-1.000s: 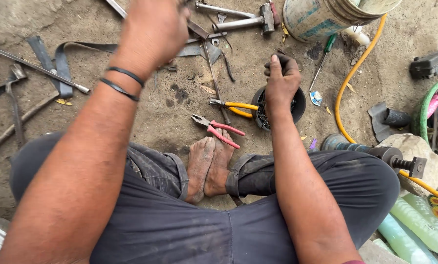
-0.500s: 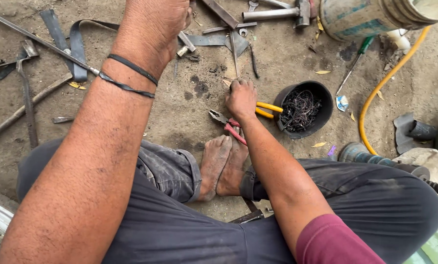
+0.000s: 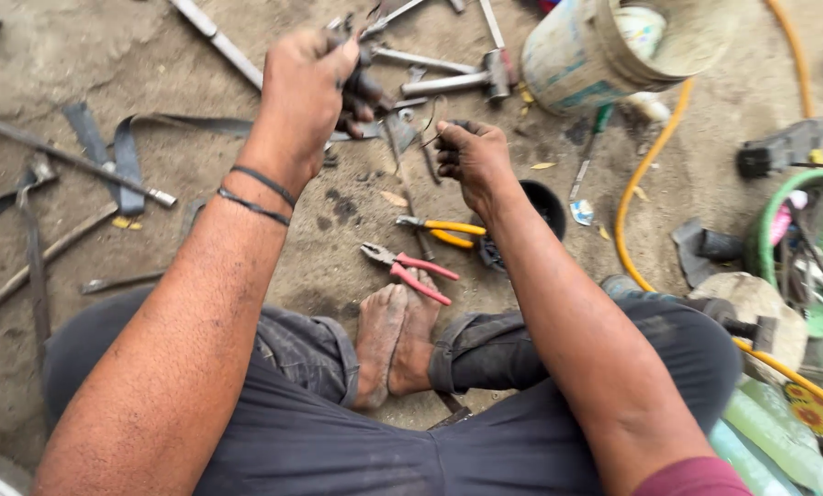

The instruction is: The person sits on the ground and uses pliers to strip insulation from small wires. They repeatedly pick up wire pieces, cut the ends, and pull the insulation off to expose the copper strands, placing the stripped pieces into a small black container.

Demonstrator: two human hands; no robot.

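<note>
I sit cross-legged on a dirt floor. My left hand (image 3: 306, 78) is raised and closed around a small dark metal part (image 3: 363, 90). Just right of it, my right hand (image 3: 471, 154) pinches a thin bent piece of wire (image 3: 432, 124) between its fingertips. The two hands are close together but apart. Below them on the ground lie red-handled pliers (image 3: 413, 268) and yellow-handled pliers (image 3: 445, 230), near my bare feet (image 3: 395, 342). A black bowl (image 3: 549, 204) sits behind my right forearm, mostly hidden.
A hammer (image 3: 466, 78) and metal rods (image 3: 218, 41) lie beyond my hands. A dirty bucket (image 3: 604, 46) stands at the top right, with a yellow hose (image 3: 633, 188) curving past it. Flat metal strips (image 3: 122, 152) lie to the left, a green basket (image 3: 801, 248) at the right.
My right hand left the black bowl, dipped toward the pliers, then rose to my left hand with a thin wire in its fingers. The view shifted slightly.
</note>
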